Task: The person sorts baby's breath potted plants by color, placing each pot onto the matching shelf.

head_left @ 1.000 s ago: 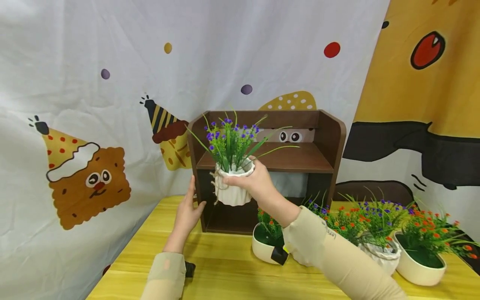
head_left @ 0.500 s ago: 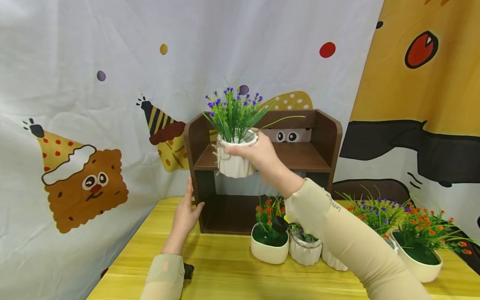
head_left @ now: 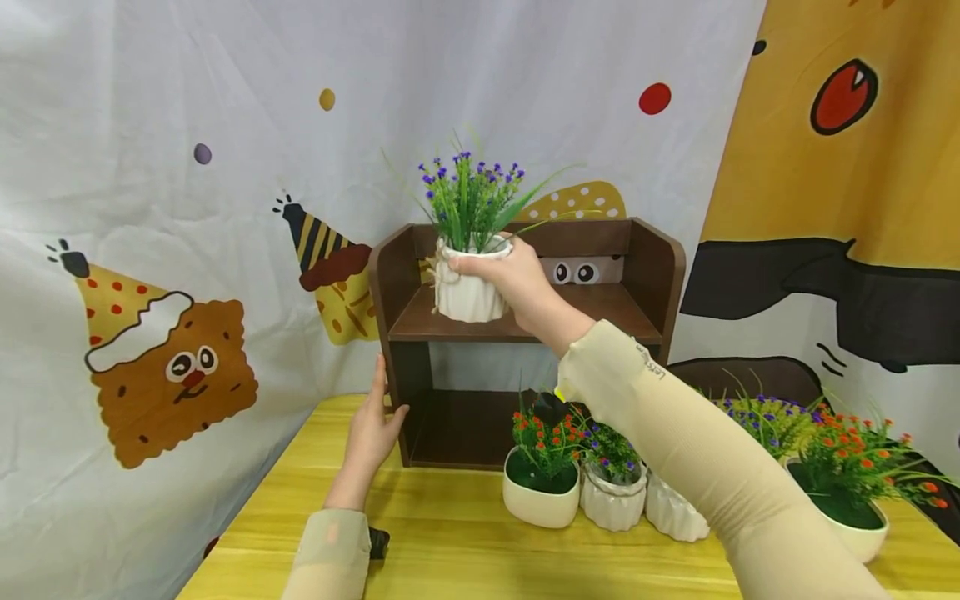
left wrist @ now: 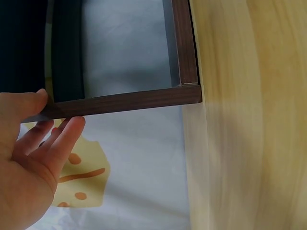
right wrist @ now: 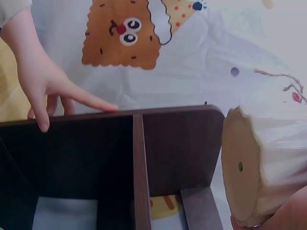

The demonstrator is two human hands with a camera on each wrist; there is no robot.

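Gripping a purple-flowered white flowerpot (head_left: pixel 468 297) in the curled right hand (head_left: pixel 521 282); touching the side of the two-tier brown shelf (head_left: pixel 600 304) with the straight-fingered left hand (head_left: pixel 371 432).

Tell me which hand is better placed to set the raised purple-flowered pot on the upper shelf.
Most likely the right hand: its grip is on the purple-flowered pot, near the upper shelf. The left hand is lower, touching the brown side panel.

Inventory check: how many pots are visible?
5 visible: held pot in the right hand; four on the table: left planter, pot beside it, partly hidden pot, far right planter. Sleeve may hide more.
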